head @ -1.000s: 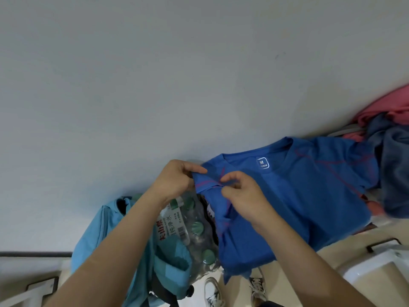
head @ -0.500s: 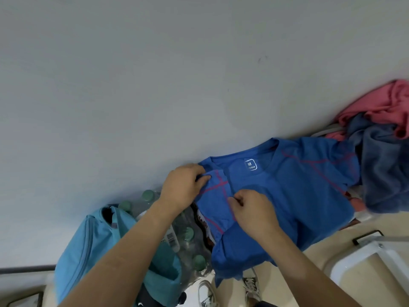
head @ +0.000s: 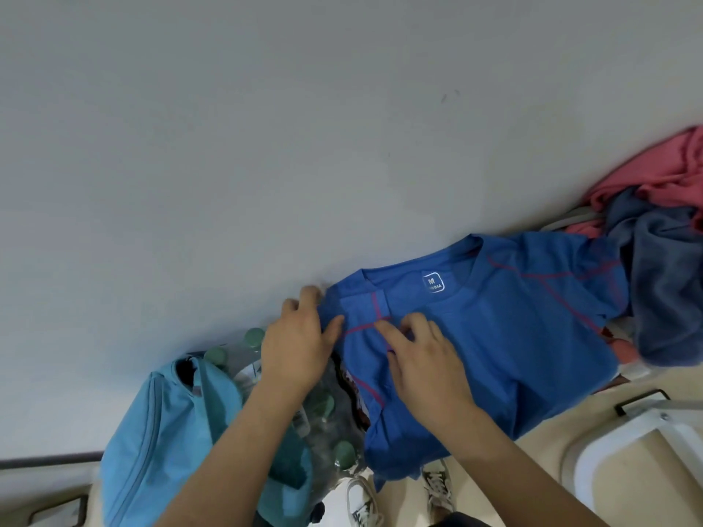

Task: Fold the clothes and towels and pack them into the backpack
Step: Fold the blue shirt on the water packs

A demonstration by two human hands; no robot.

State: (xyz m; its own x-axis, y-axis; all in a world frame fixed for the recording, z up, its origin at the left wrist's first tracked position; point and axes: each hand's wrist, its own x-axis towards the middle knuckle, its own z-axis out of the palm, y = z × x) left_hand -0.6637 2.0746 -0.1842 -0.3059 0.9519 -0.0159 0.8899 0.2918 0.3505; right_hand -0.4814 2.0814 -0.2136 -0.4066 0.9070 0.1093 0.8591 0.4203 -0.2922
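Head view: pressing on blue shirt [head: 513,336] with right hand [head: 430,367], fingers relaxed; touching its folded sleeve [head: 361,306] with left hand [head: 296,348], fingers straight.

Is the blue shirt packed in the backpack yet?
No, the blue shirt lies spread out in the open, wholly outside the light-blue backpack.

A pale grey, matt worktop [head: 266,127] fills most of the view, evenly lit, with a few faint dark specks [head: 449,96] near its upper right. Below it lies a cream floor [head: 540,443]. A white, round-cornered piece of furniture [head: 624,465] stands at lower right, and a dark strip [head: 45,459] runs at lower left.
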